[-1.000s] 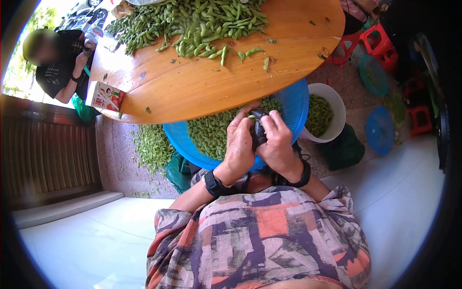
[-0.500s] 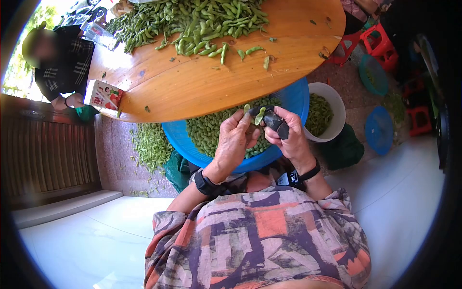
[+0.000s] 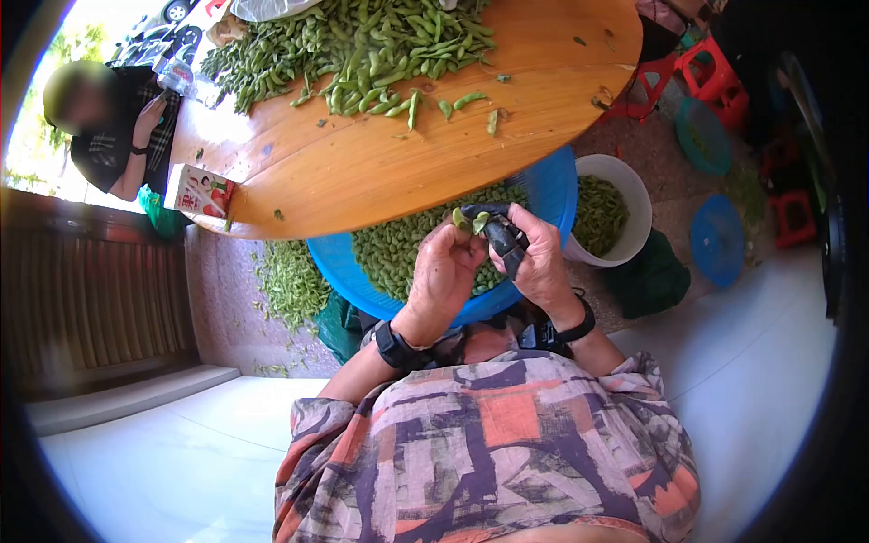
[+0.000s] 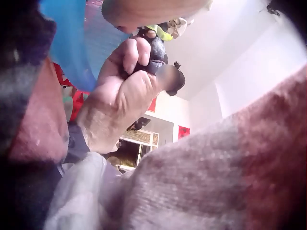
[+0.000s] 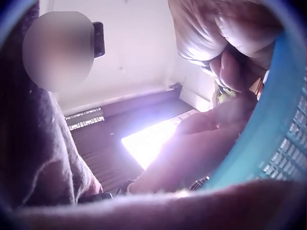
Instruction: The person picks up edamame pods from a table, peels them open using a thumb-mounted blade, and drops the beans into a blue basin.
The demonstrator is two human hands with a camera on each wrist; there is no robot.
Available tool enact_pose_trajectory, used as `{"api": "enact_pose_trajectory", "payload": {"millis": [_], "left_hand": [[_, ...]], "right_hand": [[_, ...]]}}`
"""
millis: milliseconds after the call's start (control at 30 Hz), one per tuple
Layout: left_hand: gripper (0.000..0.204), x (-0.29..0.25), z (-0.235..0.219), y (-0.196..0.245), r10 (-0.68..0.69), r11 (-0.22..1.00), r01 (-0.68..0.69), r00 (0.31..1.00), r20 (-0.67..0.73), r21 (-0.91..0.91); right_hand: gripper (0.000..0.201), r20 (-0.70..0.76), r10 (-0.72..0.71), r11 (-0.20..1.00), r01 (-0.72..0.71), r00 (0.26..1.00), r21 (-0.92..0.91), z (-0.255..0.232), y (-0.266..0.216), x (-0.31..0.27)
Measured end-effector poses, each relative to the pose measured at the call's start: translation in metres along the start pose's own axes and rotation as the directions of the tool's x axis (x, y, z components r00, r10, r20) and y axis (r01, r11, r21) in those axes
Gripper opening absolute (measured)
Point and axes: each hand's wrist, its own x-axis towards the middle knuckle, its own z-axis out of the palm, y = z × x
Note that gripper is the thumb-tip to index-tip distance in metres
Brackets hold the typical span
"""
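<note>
Above a blue basin [image 3: 328,264] of shelled green beans [image 3: 391,249], both hands meet near its right side. My left hand [image 3: 440,276] pinches a green pod [image 3: 460,218] between thumb and fingertips. A black finger covering [image 3: 508,244] wraps fingers of my right hand [image 3: 546,268], which holds a split green pod [image 3: 480,223] at its tips. In the left wrist view, the right hand [image 4: 125,91] has curled fingers and the black covering [image 4: 157,50] beside a green piece. The right wrist view shows the left hand [image 5: 201,136] close to the right hand [image 5: 225,31].
Unopened pods [image 3: 362,45] are heaped on the wooden table [image 3: 380,167], near a juice carton [image 3: 201,192]. A white bucket [image 3: 637,217] stands right of the basin; husks [image 3: 288,282] lie on the floor at left. A seated person [image 3: 113,127] is at the table's left.
The hands parted from close contact, and green pod pieces came into view between them. Since half a second ago both hands have shifted slightly; the seated person's arm has risen.
</note>
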Motion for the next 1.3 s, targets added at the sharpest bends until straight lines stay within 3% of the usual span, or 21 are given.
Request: {"api": "enact_pose_trajectory", "payload": {"millis": [167,200,233,267,300,333,367,400,467,533,567,633,767,833,867,933,967,1033,1067,1133,1300], "left_hand": [[0.013,-0.014,0.018,0.02,-0.056,0.99,0.066,0.996,-0.075,0.127],[0.015,-0.013,0.007,0.023,-0.054,0.894,0.01,0.995,0.085,0.449],[0.017,-0.012,0.002,0.029,-0.103,0.699,-0.097,0.967,0.233,0.709],[0.017,-0.012,0.002,0.037,-0.101,0.694,-0.101,0.966,0.236,0.713],[0.016,-0.011,0.007,0.047,-0.069,0.339,-0.375,0.905,0.42,0.863],[0.016,-0.01,0.013,0.058,-0.118,-0.076,-0.593,0.804,0.583,0.802],[0.013,-0.008,0.023,0.071,-0.134,-0.096,-0.599,0.799,0.586,0.795],[0.013,-0.003,0.036,0.083,-0.1,-0.111,-0.605,0.796,0.597,0.788],[0.013,0.009,0.067,0.099,0.055,-0.18,-0.554,0.82,0.57,0.813],[0.015,0.05,0.076,0.11,0.145,-0.428,-0.647,0.641,0.754,0.632],[0.015,0.065,0.079,0.113,0.146,-0.429,-0.646,0.64,0.754,0.631],[0.015,0.089,0.085,0.115,0.167,-0.617,-0.537,0.624,0.763,0.575],[0.015,0.104,0.085,0.115,0.063,-0.659,-0.492,0.717,0.694,0.569],[0.014,0.101,0.084,0.112,0.074,-0.717,-0.516,0.611,0.788,0.468],[0.014,0.099,0.084,0.111,0.074,-0.717,-0.518,0.608,0.791,0.466],[0.01,0.085,0.085,0.108,0.163,-0.469,-0.651,0.6,0.783,0.597],[0.01,0.072,0.085,0.104,0.159,-0.466,-0.653,0.601,0.783,0.596],[0.005,0.04,0.084,0.097,0.087,0.206,-0.463,0.886,0.455,0.862],[0.005,0.028,0.079,0.091,0.087,0.208,-0.462,0.887,0.454,0.862],[0.005,0.007,0.067,0.079,0.058,0.545,-0.328,0.933,0.356,0.771],[0.025,-0.006,0.033,0.058,0.219,0.657,-0.389,0.918,0.33,0.646]], "right_hand": [[0.021,-0.022,-0.034,0.983,0.037,0.999,0.178,-0.016,-0.003,-0.005],[0.028,-0.067,-0.037,0.988,0.046,0.997,0.148,-0.024,-0.011,-0.008],[0.032,-0.106,-0.146,0.982,0.157,0.983,0.1,-0.037,-0.012,-0.01],[0.032,-0.207,-0.063,0.99,0.088,0.976,0.111,-0.052,-0.015,-0.015],[0.032,-0.312,-0.094,0.993,0.111,0.946,0.038,-0.064,-0.028,-0.017],[0.025,-0.349,-0.129,0.988,0.092,0.928,-0.122,-0.091,-0.023,-0.02],[0.008,-0.408,-0.242,0.83,-0.03,0.88,-0.556,-0.102,-0.034,-0.016],[0.024,-0.277,-0.409,0.54,-0.014,0.87,-0.842,-0.124,-0.034,-0.017],[0.031,-0.347,-0.409,0.521,-0.097,0.844,-0.848,-0.14,-0.025,-0.02],[0.033,-0.363,-0.337,0.542,-0.137,0.868,-0.829,-0.14,-0.028,-0.024],[0.034,-0.38,-0.262,0.561,-0.181,0.887,-0.808,-0.14,-0.03,-0.025],[0.036,-0.379,-0.291,0.565,-0.163,0.878,-0.809,-0.132,-0.027,-0.021],[0.038,-0.361,-0.327,0.596,-0.105,0.873,-0.796,-0.119,-0.026,-0.016],[0.039,-0.355,-0.353,0.649,-0.047,0.865,-0.76,-0.108,-0.023,-0.011],[0.034,-0.282,-0.386,0.696,0.077,0.878,-0.714,-0.102,-0.029,-0.01],[0.022,-0.261,-0.301,0.835,0.121,0.917,-0.537,-0.089,-0.024,-0.004],[0.018,-0.23,-0.191,0.907,0.082,0.954,-0.412,-0.079,-0.027,-0.002],[0.013,-0.111,0.02,0.997,-0.028,0.994,-0.07,-0.058,-0.04,0.0],[0.013,-0.051,0.028,0.994,-0.022,0.998,0.103,-0.048,-0.038,0.003],[0.017,0.092,0.109,0.908,-0.137,0.99,0.395,-0.03,-0.038,0.008],[0.018,0.209,0.132,0.823,-0.225,0.969,0.522,-0.012,-0.02,0.009]]}}
